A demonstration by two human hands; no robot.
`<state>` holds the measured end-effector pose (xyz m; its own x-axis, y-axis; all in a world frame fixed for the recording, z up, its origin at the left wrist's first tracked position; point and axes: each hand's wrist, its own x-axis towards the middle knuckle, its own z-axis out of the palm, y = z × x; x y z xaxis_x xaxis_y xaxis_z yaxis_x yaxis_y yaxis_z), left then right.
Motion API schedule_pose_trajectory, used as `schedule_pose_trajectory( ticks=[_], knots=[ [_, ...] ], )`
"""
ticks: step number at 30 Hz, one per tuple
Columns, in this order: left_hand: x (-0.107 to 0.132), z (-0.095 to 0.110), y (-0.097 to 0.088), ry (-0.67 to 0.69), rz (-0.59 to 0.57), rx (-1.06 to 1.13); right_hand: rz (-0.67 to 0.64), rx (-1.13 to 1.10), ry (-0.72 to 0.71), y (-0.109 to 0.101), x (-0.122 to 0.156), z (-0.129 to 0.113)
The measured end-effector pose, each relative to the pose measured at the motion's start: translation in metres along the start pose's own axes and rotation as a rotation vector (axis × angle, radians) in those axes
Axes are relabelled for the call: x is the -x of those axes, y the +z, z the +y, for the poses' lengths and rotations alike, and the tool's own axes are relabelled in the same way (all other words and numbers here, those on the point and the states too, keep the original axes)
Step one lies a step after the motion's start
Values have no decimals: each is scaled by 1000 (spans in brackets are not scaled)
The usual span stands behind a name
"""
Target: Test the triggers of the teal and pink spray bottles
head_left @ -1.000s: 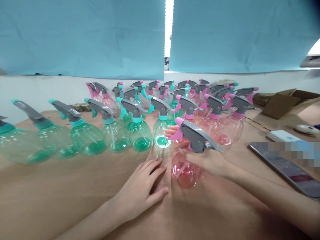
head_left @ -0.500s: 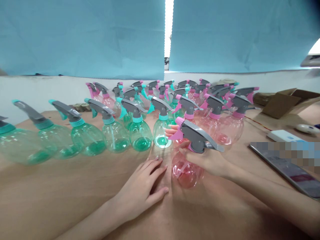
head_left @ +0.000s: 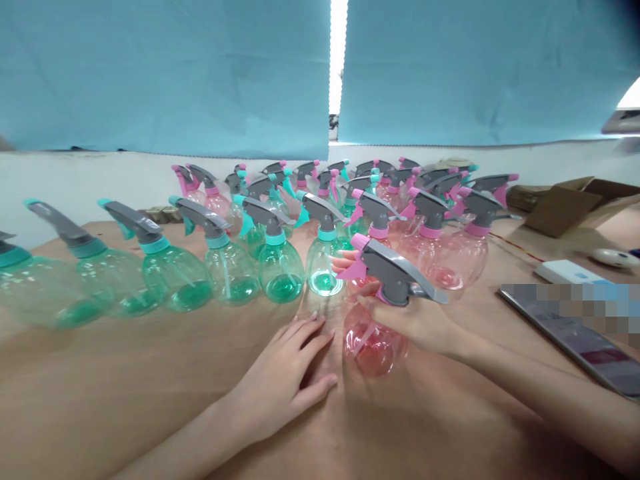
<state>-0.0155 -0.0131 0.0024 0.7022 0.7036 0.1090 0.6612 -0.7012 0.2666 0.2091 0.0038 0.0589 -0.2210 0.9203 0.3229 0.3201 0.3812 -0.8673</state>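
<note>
My right hand [head_left: 415, 323] is wrapped round the neck of a pink spray bottle [head_left: 375, 347] with a grey and pink trigger head, its nozzle pointing left. Part of that hand is hidden behind the bottle. My left hand [head_left: 295, 363] lies palm down on the wooden table [head_left: 150, 393], fingers apart, holding nothing, just left of the pink bottle. Beyond it stands a row of green spray bottles, the closest being a clear green one [head_left: 281, 277] and another [head_left: 324, 267] beside it. More pink spray bottles [head_left: 467, 257] stand to the right of the row.
Behind the front row are several more pink and green spray bottles [head_left: 213, 200]. To the right lie a phone [head_left: 565, 333], a white box [head_left: 570, 272] and a white mouse-shaped object [head_left: 615, 257]. An open cardboard box [head_left: 560, 207] sits behind them. Blue curtains [head_left: 165, 73] hang at the back.
</note>
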Motion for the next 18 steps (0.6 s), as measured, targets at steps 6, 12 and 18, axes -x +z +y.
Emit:
schedule_pose_trajectory(
  ticks=[6,12,18],
  knots=[
    [0,-1,0,8,8,-7,-9,3,-28,2,-1,1],
    [0,1,-1,-2,-5,-19,11,32,-8,3,-1,1],
    [-1,0,-1,2,0,-17,24,88,12,2,-2,-1]
  ],
)
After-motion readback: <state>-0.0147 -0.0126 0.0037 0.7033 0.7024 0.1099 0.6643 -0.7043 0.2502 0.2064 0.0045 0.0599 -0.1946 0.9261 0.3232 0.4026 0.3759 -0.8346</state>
